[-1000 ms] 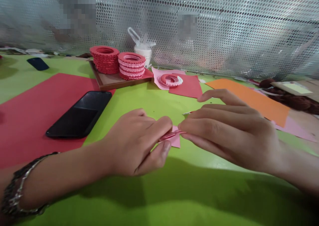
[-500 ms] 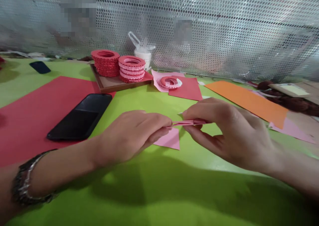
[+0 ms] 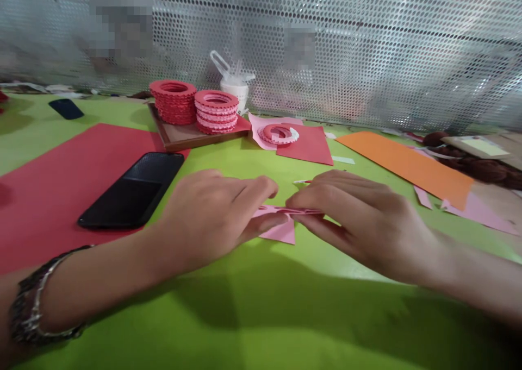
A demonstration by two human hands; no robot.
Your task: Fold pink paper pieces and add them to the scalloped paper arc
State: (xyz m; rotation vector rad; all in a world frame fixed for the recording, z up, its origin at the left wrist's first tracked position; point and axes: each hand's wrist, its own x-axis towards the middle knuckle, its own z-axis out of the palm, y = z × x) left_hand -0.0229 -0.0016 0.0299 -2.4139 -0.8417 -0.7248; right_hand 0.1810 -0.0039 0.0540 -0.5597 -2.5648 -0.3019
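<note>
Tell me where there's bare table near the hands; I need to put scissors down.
Bare green table lies below the left hand and right hand. Another patch lies between the phone and the red square sheet. The tray of ring stacks and the orange sheet edge are crowded.

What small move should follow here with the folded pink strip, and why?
Probably run the right hand fingertips along the folded pink strip to sharpen the crease: both hands pinch its ends, the left hand anchoring it just above the pink paper piece.
</note>
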